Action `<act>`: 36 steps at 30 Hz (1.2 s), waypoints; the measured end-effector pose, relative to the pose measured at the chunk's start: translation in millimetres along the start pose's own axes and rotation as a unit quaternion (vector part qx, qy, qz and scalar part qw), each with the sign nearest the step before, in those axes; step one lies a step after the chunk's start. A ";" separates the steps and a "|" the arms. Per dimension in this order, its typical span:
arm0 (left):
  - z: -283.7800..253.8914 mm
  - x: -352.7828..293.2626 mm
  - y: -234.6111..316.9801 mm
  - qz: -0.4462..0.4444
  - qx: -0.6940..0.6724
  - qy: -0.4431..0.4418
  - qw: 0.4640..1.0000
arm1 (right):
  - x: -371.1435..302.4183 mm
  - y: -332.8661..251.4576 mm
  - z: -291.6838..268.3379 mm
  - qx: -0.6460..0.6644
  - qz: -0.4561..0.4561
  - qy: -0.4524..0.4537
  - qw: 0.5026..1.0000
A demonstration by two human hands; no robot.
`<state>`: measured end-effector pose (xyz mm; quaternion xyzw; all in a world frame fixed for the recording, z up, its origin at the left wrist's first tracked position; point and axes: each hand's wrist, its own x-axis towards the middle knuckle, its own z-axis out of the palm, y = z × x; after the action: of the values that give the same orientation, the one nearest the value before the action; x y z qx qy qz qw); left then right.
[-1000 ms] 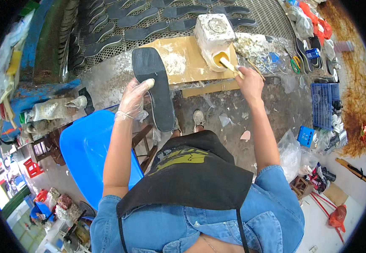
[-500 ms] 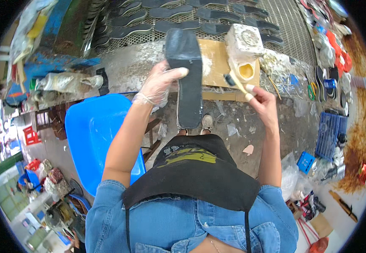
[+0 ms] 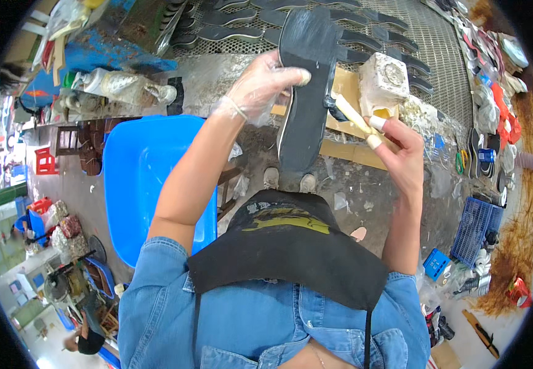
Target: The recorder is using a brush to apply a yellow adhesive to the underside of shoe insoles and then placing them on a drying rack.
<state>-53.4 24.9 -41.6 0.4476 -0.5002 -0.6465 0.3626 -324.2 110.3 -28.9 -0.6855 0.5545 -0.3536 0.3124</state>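
Observation:
My left hand [image 3: 255, 91], in a thin clear glove, grips a long dark shoe sole [image 3: 306, 123] by its left edge, thumb lying across the top face. The sole is held flat side up and looks wet, with streaks toward its far end. Between thumb and fingertips of my right hand [image 3: 398, 150] is a brush [image 3: 354, 115] with a pale handle. Pale covers sit on those fingertips. The brush's dark bristles meet the right edge of the sole. Just beyond the brush stands a white, crusted glue pot [image 3: 384, 79], its yellowish mouth partly hidden by my right hand.
Rows of dark soles [image 3: 229, 33] lie on a mesh rack [image 3: 438, 55] at the back. A blue plastic tub [image 3: 137, 184] stands left of my legs. A stained bottle [image 3: 116, 85] lies on the bench at left. Green-handled scissors [image 3: 461, 162] and a blue crate [image 3: 472, 230] are at right.
The brush has moved from beside the pot's mouth to the sole's right edge. The sole's surface now looks wetter and more streaked. The whole view has shifted slightly.

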 end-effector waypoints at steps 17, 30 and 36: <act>-5.2 10.8 -9.0 0.118 -0.313 0.240 0.911 | -8.3 34.4 28.7 0.318 0.191 0.197 0.907; -10.2 -40.1 -80.1 -0.058 -0.499 0.073 0.862 | 57.9 -3.5 62.0 0.462 0.156 0.061 0.871; 4.6 -96.0 -49.2 -0.058 0.046 -0.095 0.993 | 68.1 14.5 23.9 0.318 0.084 0.019 0.944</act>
<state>-26.5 126.0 -68.3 0.4286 -0.5351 -0.6823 0.2538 -302.9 41.6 -44.7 -0.4944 0.4743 -0.4975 0.5320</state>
